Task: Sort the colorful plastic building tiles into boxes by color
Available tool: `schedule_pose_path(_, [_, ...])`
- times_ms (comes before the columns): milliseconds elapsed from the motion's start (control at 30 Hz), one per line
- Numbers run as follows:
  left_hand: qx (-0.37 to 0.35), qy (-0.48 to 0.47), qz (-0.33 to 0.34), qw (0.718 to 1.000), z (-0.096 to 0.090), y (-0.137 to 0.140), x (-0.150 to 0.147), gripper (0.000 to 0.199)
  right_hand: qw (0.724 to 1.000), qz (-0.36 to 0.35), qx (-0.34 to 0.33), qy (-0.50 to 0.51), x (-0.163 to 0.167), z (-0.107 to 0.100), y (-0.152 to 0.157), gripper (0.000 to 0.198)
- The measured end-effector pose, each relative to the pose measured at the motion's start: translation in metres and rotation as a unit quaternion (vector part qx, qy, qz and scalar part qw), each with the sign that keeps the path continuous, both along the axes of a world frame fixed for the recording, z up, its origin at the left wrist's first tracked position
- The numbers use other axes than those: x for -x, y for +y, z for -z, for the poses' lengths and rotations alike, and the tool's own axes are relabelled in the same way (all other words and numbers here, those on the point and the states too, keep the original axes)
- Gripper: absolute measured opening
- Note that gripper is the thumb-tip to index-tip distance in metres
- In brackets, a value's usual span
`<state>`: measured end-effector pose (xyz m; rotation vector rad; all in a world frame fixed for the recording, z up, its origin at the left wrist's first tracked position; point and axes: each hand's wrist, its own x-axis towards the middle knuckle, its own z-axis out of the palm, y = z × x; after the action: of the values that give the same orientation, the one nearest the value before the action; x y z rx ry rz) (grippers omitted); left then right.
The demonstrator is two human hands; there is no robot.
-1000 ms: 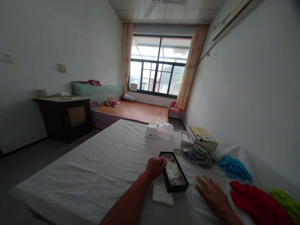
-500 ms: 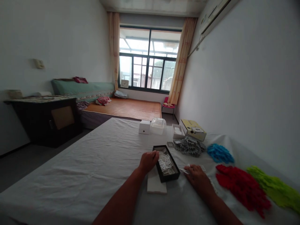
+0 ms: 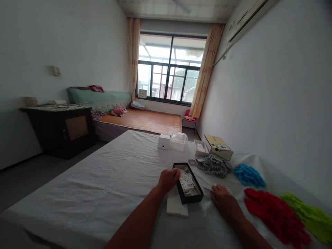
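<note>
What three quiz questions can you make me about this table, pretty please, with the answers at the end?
1. Which hand is at the rim of the black box?
2. True or false: the blue pile lies between the gray pile and the red pile.
3. What color are the pieces in the box? A) green B) white C) red

Key: 1. the left hand; 2. true; 3. B

An open, rectangular black box [image 3: 193, 199] sits aslant on a creased pale cloth [image 3: 103, 173], its light-lined interior partly filled with jumbled white openwork pieces [image 3: 187, 181], as loose white pieces [image 3: 208, 188] show just beside its right wall.
</note>
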<state>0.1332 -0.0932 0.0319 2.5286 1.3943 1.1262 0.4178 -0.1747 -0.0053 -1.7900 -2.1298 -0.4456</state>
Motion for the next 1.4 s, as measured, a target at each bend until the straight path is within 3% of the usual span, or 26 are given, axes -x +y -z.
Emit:
schedule_pose_path(200, [-0.002,0.000,-0.001,1.000,0.001,0.000,0.001,0.040,0.999,0.002,0.028,0.029,-0.008,0.001,0.004,0.025])
schedule_pose_path(433, [-0.001,0.003,-0.002,1.000,0.002,0.001,0.000,0.039,0.993,0.016,0.014,0.116,-0.024,0.001,0.007,0.028])
schedule_pose_path(600, [-0.005,0.004,-0.001,1.000,0.002,0.001,0.000,0.040,0.986,0.021,0.003,0.166,-0.024,-0.018,0.011,0.030])
schedule_pose_path(767, [-0.011,0.005,0.000,1.000,0.003,0.002,0.000,0.040,0.959,0.014,0.004,0.282,0.024,-0.066,0.023,0.036])
schedule_pose_path(933, [-0.014,0.009,0.001,1.000,0.003,0.002,0.000,0.041,0.909,-0.078,0.060,0.405,0.099,-0.095,0.049,0.039])
schedule_pose_path(1033, [-0.015,0.013,0.006,1.000,0.003,0.001,0.001,0.039,0.916,-0.086,0.062,0.387,0.129,-0.088,0.064,0.036])
schedule_pose_path(1200, [-0.017,0.015,0.010,1.000,0.002,0.000,0.002,0.039,0.963,-0.054,0.074,0.253,0.142,-0.068,0.070,0.025])
schedule_pose_path(1400, [-0.019,0.026,-0.002,0.999,0.002,0.001,0.001,0.038,0.969,-0.099,0.137,0.182,0.135,-0.078,0.053,0.029])
